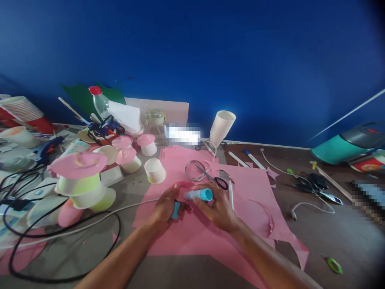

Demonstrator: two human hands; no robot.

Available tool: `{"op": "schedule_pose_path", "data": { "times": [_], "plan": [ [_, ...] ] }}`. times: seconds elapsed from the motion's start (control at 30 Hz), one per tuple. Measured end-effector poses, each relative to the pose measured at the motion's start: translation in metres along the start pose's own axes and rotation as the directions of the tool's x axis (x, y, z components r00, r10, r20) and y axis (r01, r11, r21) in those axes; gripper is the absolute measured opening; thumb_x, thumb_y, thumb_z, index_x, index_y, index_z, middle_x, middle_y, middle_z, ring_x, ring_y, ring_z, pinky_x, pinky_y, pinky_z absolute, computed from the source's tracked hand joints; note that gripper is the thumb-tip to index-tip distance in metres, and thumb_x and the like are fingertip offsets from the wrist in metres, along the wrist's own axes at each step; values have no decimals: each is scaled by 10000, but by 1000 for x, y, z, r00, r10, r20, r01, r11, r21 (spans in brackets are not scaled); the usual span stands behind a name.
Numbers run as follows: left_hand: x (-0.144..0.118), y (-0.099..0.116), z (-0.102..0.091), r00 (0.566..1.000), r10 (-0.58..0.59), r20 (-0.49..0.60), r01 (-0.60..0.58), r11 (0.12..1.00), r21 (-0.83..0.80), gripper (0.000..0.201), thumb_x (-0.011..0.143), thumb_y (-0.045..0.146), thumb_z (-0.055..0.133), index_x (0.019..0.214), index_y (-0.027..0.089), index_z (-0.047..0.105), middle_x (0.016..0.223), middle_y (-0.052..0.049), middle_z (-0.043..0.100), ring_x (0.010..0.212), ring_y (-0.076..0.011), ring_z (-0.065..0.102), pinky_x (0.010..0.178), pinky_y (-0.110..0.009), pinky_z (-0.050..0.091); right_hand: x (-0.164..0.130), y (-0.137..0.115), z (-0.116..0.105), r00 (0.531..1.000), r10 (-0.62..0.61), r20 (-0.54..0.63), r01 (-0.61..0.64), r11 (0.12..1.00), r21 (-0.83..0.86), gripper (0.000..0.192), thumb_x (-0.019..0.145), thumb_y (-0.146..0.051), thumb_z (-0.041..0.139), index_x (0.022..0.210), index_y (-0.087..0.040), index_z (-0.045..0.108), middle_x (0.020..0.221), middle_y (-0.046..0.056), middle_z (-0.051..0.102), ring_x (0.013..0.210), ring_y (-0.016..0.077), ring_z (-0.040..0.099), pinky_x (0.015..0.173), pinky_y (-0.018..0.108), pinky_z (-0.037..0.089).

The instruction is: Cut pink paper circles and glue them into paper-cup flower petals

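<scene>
Gripping the blue glue stick (199, 195) in my right hand (217, 208), its long axis lying sideways, my left hand (165, 208) just beside it closed on its cap (176, 210), both over the pink paper (240, 208).

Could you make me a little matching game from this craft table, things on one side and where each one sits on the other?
Things:
1. glue stick
2. blue cap
3. scissors
4. stack of paper cups

Places:
A. in the left hand
B. by the blue wall, leaning over
C. in the right hand
D. lying on the pink paper, just beyond the hands

Pairs: 1-C, 2-A, 3-D, 4-B
</scene>
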State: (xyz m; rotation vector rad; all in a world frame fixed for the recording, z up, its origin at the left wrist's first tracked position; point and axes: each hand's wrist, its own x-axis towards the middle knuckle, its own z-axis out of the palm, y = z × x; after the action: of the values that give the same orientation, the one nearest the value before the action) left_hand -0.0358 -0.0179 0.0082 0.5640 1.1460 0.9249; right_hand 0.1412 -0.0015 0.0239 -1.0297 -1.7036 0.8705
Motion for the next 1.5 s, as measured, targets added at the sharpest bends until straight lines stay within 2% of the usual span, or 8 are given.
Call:
{"op": "schedule_pose_path", "data": {
  "times": [0.3, 0.53, 0.6, 0.77, 1.0, 1.13, 1.23, 1.5],
  "plan": [
    [-1, 5, 2, 997, -70, -42, 71, 997, 14, 493, 864, 641, 501, 871, 156, 591, 434, -16, 583, 373, -144, 511, 348, -217, 226, 4, 4, -10, 967, 169, -193, -114, 957, 266, 245, 811, -426, 704, 906, -202, 731, 831, 48, 740, 705, 201, 672, 620, 313, 540],
    [1, 2, 1, 999, -36, -27, 35, 999, -10, 404, 861, 601, 551, 912, 200, 561, 393, 28, 529, 458, -185, 603, 358, -198, 269, 0, 1, -2, 997, 25, -69, -25, 1000, 0, 181, 791, -338, 724, 934, -227, 740, 897, 69, 756, 839, 252, 687, 770, 383, 540],
    [0, 3, 1, 999, -29, -31, 29, 999, -13, 382, 872, 583, 544, 882, 201, 556, 364, 47, 470, 476, -196, 621, 364, -195, 287, 0, 0, -4, 994, 53, -97, -49, 998, 43, 183, 806, -351, 708, 934, -222, 733, 880, 67, 753, 808, 244, 690, 731, 366, 546],
    [-2, 7, 3, 997, -60, -56, 60, 998, -6, 378, 883, 560, 533, 852, 185, 554, 445, -4, 577, 433, -170, 585, 338, -199, 279, 3, 1, -10, 972, 145, -185, -109, 976, 190, 219, 828, -385, 676, 922, -192, 718, 858, 59, 746, 734, 221, 684, 624, 323, 536],
    [2, 5, 2, 998, -53, -41, 51, 997, -55, 342, 872, 543, 550, 858, 201, 544, 365, 57, 470, 356, -152, 523, 348, -200, 273, 2, 4, 0, 996, 84, -19, -82, 995, 58, 189, 751, -319, 748, 915, -225, 741, 892, 59, 754, 834, 248, 679, 755, 367, 516],
    [0, 6, 2, 993, -84, -88, 80, 995, -56, 351, 863, 550, 575, 817, 206, 525, 369, 51, 457, 428, -182, 582, 359, -205, 266, 11, 12, -7, 941, 313, -128, -217, 851, 478, 243, 774, -436, 728, 842, -202, 736, 544, -36, 552, 502, 126, 490, 518, 267, 432],
    [-2, 8, 3, 989, -114, -100, 107, 992, -65, 339, 873, 543, 558, 818, 211, 518, 367, 50, 449, 479, -206, 617, 374, -210, 271, 19, 18, -13, 907, 389, -165, -197, 734, 650, 281, 758, -478, 720, 809, -202, 726, 484, -74, 427, 457, 97, 398, 503, 253, 422],
    [-1, 8, 2, 995, -80, -64, 77, 996, -52, 420, 826, 611, 572, 757, 199, 530, 383, 19, 495, 473, -202, 611, 380, -221, 253, 18, 20, -9, 917, 394, -64, -212, 616, 759, 288, 716, -446, 745, 878, -209, 728, 655, -13, 614, 622, 141, 550, 650, 290, 497]
  ]
}}
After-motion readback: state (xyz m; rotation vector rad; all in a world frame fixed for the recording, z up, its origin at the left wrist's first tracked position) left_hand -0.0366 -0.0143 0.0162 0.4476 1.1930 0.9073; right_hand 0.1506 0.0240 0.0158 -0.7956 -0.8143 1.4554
